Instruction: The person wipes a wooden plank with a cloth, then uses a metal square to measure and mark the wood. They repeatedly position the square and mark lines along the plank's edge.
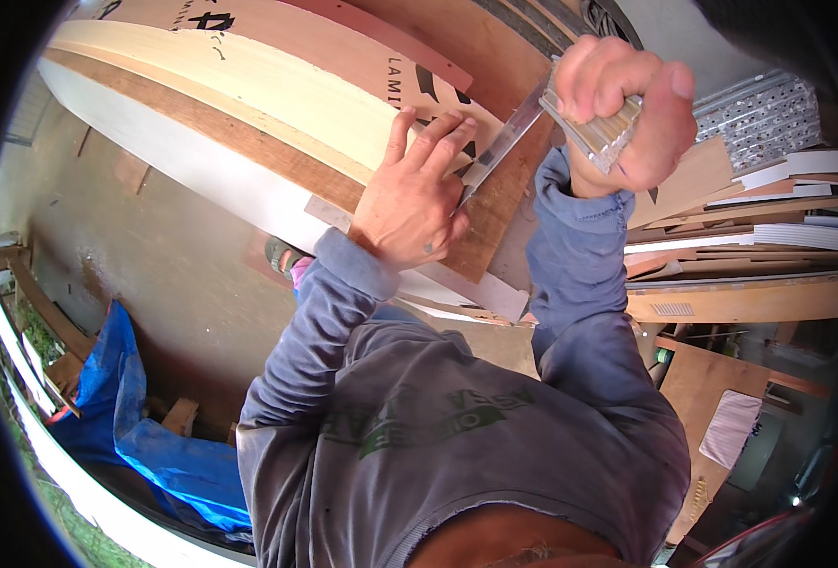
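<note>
My left hand (411,194) lies spread on a long pale wooden panel (277,104) with printed paper on its upper face. Its fingertips rest on the paper, close to the panel's right end. My right hand (632,99) is raised to the right, its fingers wrapped round the pale, ridged handle of a flat-bladed tool. From this handle (600,133) the shiny metal blade (513,142) slants down and left, along the panel's end and beside my left fingers. Whether the blade has teeth cannot be seen.
A brown board (480,241) lies under the panel's end, with a white surface (248,194) along the near side. Stacked strips and offcuts (750,246) stand at the right, near a bundle of metal profiles (759,114). A blue tarp (144,435) hangs at lower left.
</note>
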The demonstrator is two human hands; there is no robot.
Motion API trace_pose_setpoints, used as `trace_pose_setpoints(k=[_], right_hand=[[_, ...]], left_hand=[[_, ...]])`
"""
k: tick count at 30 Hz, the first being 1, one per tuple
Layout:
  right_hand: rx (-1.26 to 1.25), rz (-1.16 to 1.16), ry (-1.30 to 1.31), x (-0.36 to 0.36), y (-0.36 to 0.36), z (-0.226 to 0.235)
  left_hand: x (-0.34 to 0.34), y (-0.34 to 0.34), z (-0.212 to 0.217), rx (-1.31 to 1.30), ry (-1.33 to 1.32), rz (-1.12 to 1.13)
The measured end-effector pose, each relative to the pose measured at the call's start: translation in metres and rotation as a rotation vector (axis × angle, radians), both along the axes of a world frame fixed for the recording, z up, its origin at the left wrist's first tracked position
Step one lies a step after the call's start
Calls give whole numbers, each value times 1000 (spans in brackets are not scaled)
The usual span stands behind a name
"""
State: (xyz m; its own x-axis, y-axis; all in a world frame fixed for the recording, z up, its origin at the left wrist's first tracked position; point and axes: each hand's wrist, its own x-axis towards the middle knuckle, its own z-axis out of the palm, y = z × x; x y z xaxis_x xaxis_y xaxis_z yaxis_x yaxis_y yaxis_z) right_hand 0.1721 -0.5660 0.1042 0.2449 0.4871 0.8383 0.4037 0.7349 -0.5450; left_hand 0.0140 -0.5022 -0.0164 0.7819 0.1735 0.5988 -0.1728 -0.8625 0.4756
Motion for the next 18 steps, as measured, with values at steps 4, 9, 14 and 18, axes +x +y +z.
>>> trace_pose_setpoints(k=[4,9,14,18], right_hand=[[-5,-70,-65,2,5,-2],[-57,66,-58,17,-2,-1],[-86,38,-57,17,3,-9],[-42,-63,50,13,1,-19]], left_hand=[[-2,1,3,-26,25,-18],[-3,0,7,5,52,-6],[-2,-2,4,-15,70,5],[1,-1,3,32,47,6]])
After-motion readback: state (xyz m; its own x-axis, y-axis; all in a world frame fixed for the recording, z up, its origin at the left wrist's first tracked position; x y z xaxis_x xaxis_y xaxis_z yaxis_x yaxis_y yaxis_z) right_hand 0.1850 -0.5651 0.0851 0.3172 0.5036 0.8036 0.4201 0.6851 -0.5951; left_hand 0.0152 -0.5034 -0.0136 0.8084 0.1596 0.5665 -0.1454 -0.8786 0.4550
